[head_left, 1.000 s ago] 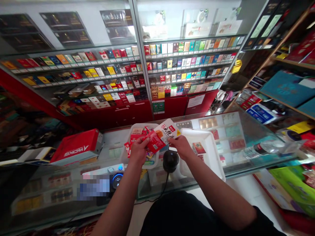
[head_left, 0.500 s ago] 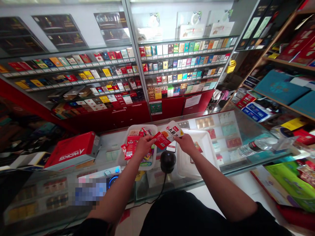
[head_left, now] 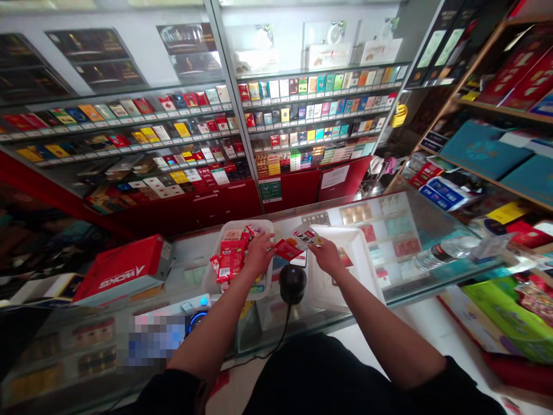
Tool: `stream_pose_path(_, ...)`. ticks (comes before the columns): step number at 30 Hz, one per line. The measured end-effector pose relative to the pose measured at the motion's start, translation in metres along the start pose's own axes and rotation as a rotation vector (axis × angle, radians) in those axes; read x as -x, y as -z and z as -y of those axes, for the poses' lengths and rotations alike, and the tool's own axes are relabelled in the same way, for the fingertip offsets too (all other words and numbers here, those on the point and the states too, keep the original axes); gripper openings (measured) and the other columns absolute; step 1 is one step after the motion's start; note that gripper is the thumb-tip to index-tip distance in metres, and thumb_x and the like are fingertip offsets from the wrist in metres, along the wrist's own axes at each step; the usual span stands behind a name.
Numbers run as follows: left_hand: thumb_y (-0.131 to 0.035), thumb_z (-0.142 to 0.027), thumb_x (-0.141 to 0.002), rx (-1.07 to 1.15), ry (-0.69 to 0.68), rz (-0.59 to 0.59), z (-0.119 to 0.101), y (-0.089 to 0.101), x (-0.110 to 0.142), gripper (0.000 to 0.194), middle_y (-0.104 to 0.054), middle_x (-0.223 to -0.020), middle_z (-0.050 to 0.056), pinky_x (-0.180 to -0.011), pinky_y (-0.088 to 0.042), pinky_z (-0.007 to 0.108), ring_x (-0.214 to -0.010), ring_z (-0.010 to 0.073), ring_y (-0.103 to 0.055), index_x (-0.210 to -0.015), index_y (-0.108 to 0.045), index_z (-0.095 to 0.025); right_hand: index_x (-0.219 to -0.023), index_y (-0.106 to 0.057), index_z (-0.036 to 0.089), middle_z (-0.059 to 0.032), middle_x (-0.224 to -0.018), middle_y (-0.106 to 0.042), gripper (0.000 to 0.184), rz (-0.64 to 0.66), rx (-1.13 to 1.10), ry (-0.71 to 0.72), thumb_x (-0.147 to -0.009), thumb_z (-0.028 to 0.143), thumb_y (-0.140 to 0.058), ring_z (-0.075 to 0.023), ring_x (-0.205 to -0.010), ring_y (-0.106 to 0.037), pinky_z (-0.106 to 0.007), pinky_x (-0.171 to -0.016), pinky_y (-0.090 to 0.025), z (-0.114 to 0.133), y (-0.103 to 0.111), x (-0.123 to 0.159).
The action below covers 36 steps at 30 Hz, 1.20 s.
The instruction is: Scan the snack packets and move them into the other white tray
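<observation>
My left hand point(head_left: 258, 254) grips the left side of a small red packet point(head_left: 287, 250) above the glass counter point(head_left: 401, 288). My right hand point(head_left: 327, 255) holds the packet's white-and-red end with printed characters point(head_left: 305, 237). Both hands hover between two white trays. The left tray point(head_left: 224, 230) is full of red snack packets point(head_left: 228, 257). The right tray point(head_left: 360, 253) holds one small red packet point(head_left: 344, 257). A black barcode scanner point(head_left: 292, 283) stands just below my hands.
A red carton point(head_left: 123, 270) lies on the counter at the left, with a small device with a blue light point(head_left: 196, 318) in front of it. A plastic bottle point(head_left: 447, 252) lies at the right. Cigarette shelves point(head_left: 276, 124) fill the wall behind.
My hands have lowered the packet and tilted it flatter, closer to the trays. The view has shifted slightly right.
</observation>
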State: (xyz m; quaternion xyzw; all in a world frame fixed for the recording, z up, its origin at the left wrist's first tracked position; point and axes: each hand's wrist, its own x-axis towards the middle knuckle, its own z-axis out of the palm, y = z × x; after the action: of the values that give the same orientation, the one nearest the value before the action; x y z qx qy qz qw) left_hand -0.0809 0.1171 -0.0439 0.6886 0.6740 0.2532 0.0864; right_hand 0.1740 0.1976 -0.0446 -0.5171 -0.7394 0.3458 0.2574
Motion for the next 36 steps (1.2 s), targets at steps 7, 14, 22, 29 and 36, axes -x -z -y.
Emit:
stream_pose_path(7, -0.064, -0.022, -0.089, -0.008, 0.021, -0.025, 0.002, -0.007, 0.003, 0.018, -0.067, -0.135, 0.005, -0.117, -0.036, 0.054, -0.137, 0.0303, -0.049, -0.095, -0.080, -0.023, -0.112, -0.075, 0.018, -0.0106, -0.108, -0.076, 0.027, 0.001, -0.004, -0.029, -0.093, 0.027, -0.058, -0.0256, -0.098, -0.069, -0.032, -0.082, -0.049, -0.007, -0.004, 0.003)
stream_pose_path(14, -0.066, -0.022, -0.088, -0.020, 0.057, -0.008, 0.003, -0.014, 0.003, 0.014, -0.066, -0.136, 0.006, -0.118, -0.036, 0.052, -0.136, 0.0276, -0.051, -0.094, -0.079, -0.023, -0.111, -0.075, 0.017, -0.0117, -0.107, -0.076, 0.027, -0.004, -0.044, -0.058, -0.091, 0.027, -0.058, -0.0256, -0.097, -0.070, -0.033, -0.085, -0.049, -0.012, -0.006, 0.004)
stream_pose_path(22, -0.066, -0.018, -0.088, 0.044, 0.043, -0.061, -0.011, -0.011, 0.000, 0.014, -0.071, -0.119, 0.010, -0.108, -0.045, 0.045, -0.115, 0.0254, -0.062, -0.093, -0.079, -0.019, -0.103, -0.076, 0.016, -0.0111, -0.099, -0.076, 0.026, -0.048, -0.030, -0.056, -0.090, 0.031, -0.059, -0.0251, -0.090, -0.069, -0.031, -0.076, -0.048, -0.012, 0.003, 0.006)
stream_pose_path(29, -0.062, -0.017, -0.089, 0.105, 0.034, -0.073, -0.042, 0.002, -0.005, 0.016, -0.071, -0.098, 0.007, -0.092, -0.049, 0.039, -0.096, 0.0219, -0.062, -0.091, -0.078, -0.020, -0.099, -0.076, 0.016, -0.0068, -0.086, -0.076, 0.031, -0.082, -0.209, -0.129, -0.085, 0.038, -0.060, -0.0219, -0.074, -0.066, -0.031, -0.066, -0.048, -0.017, 0.016, 0.003)
stream_pose_path(36, -0.062, -0.024, -0.092, 0.125, 0.007, -0.135, -0.091, 0.007, -0.008, 0.018, -0.065, -0.086, 0.005, -0.081, -0.046, 0.032, -0.088, 0.0197, -0.060, -0.096, -0.079, -0.022, -0.084, -0.069, 0.017, -0.0001, -0.069, -0.067, 0.028, -0.197, -0.707, -0.328, -0.073, 0.043, -0.075, -0.0126, -0.057, -0.055, -0.026, -0.055, -0.049, -0.021, 0.037, 0.005)
